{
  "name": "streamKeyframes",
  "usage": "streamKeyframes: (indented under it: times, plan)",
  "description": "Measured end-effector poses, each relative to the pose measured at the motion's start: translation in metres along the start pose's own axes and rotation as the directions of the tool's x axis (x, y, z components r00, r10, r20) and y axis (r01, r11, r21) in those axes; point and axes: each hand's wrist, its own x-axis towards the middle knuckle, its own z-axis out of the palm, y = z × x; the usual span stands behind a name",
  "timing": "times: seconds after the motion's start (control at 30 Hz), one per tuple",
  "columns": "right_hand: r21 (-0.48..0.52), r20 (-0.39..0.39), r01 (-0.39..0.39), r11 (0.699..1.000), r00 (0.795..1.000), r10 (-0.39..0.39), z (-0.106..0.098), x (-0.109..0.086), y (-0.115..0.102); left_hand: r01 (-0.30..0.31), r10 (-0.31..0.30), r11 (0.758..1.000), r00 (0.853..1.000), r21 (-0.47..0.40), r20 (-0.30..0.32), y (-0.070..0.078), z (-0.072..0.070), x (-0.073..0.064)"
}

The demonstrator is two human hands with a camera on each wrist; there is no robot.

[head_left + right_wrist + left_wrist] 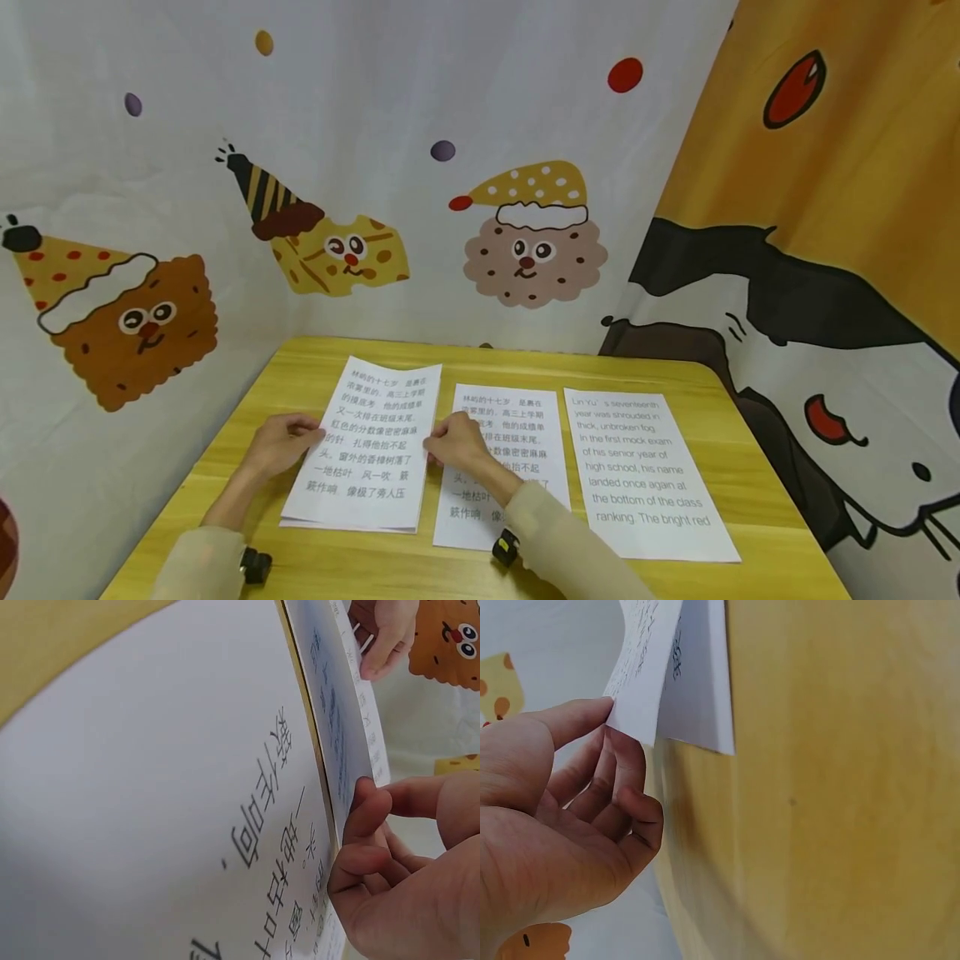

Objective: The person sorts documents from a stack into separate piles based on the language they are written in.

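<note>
My left hand pinches the left edge of a white printed sheet, thumb on top and fingers beneath. On the sheet's opposite edge, my right hand pinches the paper between thumb and curled index finger. Chinese text covers this sheet, which bows slightly upward at its far end. Under it lies another printed sheet, mostly hidden, with a gap between the two showing in the left wrist view. The middle sheet, with Chinese text too, lies flat, partly covered by my right hand and forearm.
To the right lies a sheet with English text, flat on the yellow wood-grain table. Behind the table hangs a white curtain with cartoon snacks. An orange cartoon backdrop is on the right.
</note>
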Motion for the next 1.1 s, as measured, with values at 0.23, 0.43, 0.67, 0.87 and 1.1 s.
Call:
streamKeyframes:
  times: [0.23, 0.43, 0.67, 0.87, 1.1]
  plan:
    - [-0.039, -0.003, -0.017, 0.999, 1.000, 0.017, 0.003, -0.002, -0.003, -0.003, 0.003, 1.000, 1.000, 0.015, 0.007, -0.006, 0.003, 0.001]
    - [-0.055, -0.005, -0.034, 0.998, 0.999, 0.033, 0.003, -0.002, -0.003, 0.015, -0.015, 1.000, 1.000, 0.007, 0.008, -0.008, 0.005, 0.001]
    - [-0.069, -0.015, -0.037, 0.997, 0.999, 0.036, 0.004, -0.001, -0.004, 0.026, -0.027, 1.000, 1.000, 0.015, 0.008, -0.009, 0.004, 0.003]
    - [-0.113, -0.008, -0.020, 0.993, 1.000, 0.019, 0.005, -0.001, -0.003, 0.043, -0.043, 0.999, 0.999, 0.027, 0.012, -0.010, 0.003, 0.002]
    - [-0.154, 0.003, 0.019, 0.988, 1.000, -0.019, 0.004, 0.000, -0.001, 0.045, -0.046, 0.999, 0.999, 0.029, 0.006, -0.011, 0.002, 0.002]
